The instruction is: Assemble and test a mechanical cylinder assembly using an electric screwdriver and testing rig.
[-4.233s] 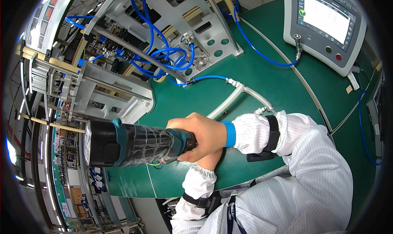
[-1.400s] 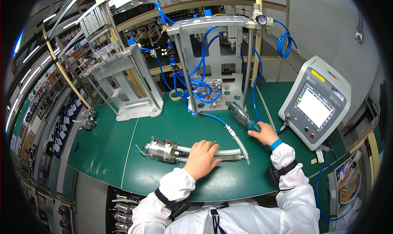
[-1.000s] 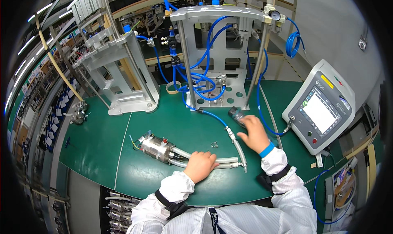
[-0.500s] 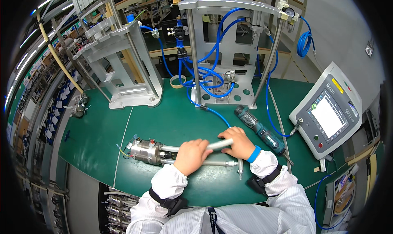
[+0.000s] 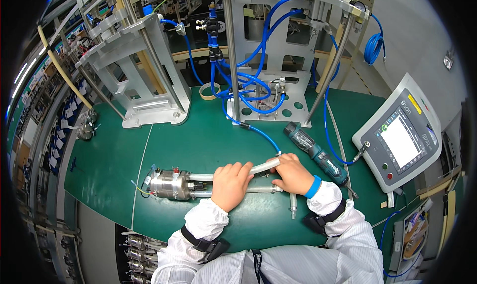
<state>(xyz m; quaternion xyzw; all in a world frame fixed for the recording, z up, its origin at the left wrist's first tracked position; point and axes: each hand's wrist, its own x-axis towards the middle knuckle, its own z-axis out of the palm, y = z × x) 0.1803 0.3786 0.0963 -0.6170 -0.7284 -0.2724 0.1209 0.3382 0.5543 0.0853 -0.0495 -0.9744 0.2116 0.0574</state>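
Grey tester (image 5: pixel 368 157) at right: lettering on the front, just beside a yellow label (image 5: pixel 416 104); further lettering to the right of the screen (image 5: pixel 400 141). The screen shows a green symbol and print too small to read. Teal-and-black power screwdriver (image 5: pixel 318 155): pale lettering on the teal body. Dark lanyard (image 5: pixel 257 264): small pale marking, illegible

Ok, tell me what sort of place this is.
Probably a factory assembly or test station. A metal frame strung with blue hoses stands on a green workbench, along with a touchscreen instrument and a handheld power tool.
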